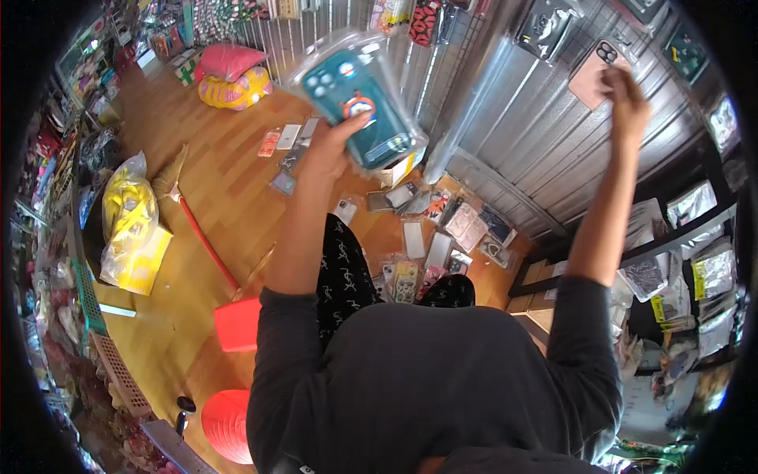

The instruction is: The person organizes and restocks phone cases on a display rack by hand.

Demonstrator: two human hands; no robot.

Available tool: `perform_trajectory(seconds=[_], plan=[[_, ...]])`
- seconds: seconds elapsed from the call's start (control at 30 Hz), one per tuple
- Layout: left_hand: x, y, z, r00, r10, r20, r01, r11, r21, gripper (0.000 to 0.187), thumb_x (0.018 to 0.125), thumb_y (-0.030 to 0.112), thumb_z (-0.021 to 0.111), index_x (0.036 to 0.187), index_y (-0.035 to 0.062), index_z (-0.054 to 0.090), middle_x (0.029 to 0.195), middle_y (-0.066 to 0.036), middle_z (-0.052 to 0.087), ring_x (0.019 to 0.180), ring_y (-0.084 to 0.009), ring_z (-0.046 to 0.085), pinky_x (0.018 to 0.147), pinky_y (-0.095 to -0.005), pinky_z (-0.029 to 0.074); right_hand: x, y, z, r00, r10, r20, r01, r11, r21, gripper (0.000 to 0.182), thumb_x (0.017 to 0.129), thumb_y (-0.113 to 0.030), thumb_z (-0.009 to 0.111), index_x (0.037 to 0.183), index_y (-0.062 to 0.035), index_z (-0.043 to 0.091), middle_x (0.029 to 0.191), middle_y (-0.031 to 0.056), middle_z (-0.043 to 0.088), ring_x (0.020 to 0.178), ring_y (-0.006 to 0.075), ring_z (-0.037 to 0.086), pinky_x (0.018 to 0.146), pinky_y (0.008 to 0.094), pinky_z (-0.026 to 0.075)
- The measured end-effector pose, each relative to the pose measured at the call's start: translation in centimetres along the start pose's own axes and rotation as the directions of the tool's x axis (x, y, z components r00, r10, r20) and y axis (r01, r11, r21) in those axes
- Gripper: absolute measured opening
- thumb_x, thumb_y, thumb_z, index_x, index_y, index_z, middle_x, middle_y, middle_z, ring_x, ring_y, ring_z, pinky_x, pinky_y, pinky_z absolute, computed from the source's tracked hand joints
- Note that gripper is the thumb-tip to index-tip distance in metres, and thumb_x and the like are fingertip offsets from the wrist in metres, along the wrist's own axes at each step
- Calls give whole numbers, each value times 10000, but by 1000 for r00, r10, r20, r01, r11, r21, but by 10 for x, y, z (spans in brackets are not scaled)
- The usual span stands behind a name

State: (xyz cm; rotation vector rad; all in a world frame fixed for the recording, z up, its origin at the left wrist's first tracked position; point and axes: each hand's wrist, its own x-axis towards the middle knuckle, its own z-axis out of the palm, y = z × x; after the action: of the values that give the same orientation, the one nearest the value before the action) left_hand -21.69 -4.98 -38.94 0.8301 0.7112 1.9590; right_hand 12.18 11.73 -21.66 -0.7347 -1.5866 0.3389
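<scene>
My left hand (330,148) is closed around a teal phone case (385,118) in clear plastic packaging, with the thumb across its front. The case has a round printed figure and camera holes at the top. Up at the right, by the metal wall, my right hand (628,107) has its fingers pinched on the edge of a pink phone case (586,83). Other packaged cases hang close by, among them a black one (546,30) and a dark green one (685,54).
Several packaged phone cases (466,225) lie on the wooden floor ahead of my knees. To the left are a broom (204,237), a red dustpan (237,325), a red stool (227,426) and a yellow bagged bundle (130,205). A black rack (671,246) stands at the right.
</scene>
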Motion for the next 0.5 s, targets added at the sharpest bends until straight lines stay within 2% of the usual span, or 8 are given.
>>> perform_trajectory(seconds=[0.03,0.07,0.1,0.17,0.23,0.3,0.4,0.5], plan=[[7,-3,9,1000,-1,14,1,1000,-4,369,706,40,647,1054,32,526,989,-46,562,909,-146,547,773,-284,452,-30,-3,17,997,18,69,-13,997,-77,229,806,-210,582,927,-19,620,812,46,614,742,123,572,644,254,470],[13,-6,18,997,-43,59,42,999,13,368,695,41,658,1041,31,533,966,-44,571,890,-141,552,770,-278,451,-55,-9,30,979,48,197,-55,998,28,240,809,-222,582,913,-7,608,790,42,608,714,111,565,624,243,468],[18,-9,28,991,-87,105,84,996,35,366,685,41,668,1028,29,541,944,-41,580,871,-137,557,766,-272,449,-76,-12,44,971,59,230,-87,989,116,173,787,-179,614,847,-16,616,710,30,594,633,89,544,555,238,458],[21,-13,48,983,-76,165,71,997,37,343,679,38,674,1000,26,557,914,-40,592,835,-133,566,761,-269,444,-104,-15,65,942,113,316,-184,961,206,185,776,-176,629,854,-9,611,712,28,593,632,89,540,555,233,451],[24,-17,63,971,-82,225,68,995,71,328,676,45,679,983,23,568,925,-47,595,825,-133,568,757,-268,441,-120,-15,81,924,88,371,-168,968,189,223,755,-180,654,876,-1,600,715,33,593,627,100,536,561,235,445],[29,-25,73,960,-86,266,68,995,77,325,668,57,690,972,20,579,913,-45,601,826,-134,570,759,-270,442,-132,-14,94,923,74,377,-146,975,166,322,721,-222,689,928,-2,578,710,51,587,635,116,535,565,254,442],[32,-33,86,942,-114,314,82,990,113,320,664,109,712,945,11,594,887,-49,606,807,-139,572,729,-284,457,-140,-25,98,934,23,357,-18,1000,-17,509,635,-275,746,995,10,526,721,112,563,655,169,548,599,296,444],[39,-45,92,947,-122,297,97,990,99,308,676,135,711,932,6,598,881,-63,605,797,-140,573,715,-285,464,-140,-19,98,958,3,287,43,987,-154,493,642,-225,736,1000,31,513,753,160,565,701,217,562,630,310,449]])
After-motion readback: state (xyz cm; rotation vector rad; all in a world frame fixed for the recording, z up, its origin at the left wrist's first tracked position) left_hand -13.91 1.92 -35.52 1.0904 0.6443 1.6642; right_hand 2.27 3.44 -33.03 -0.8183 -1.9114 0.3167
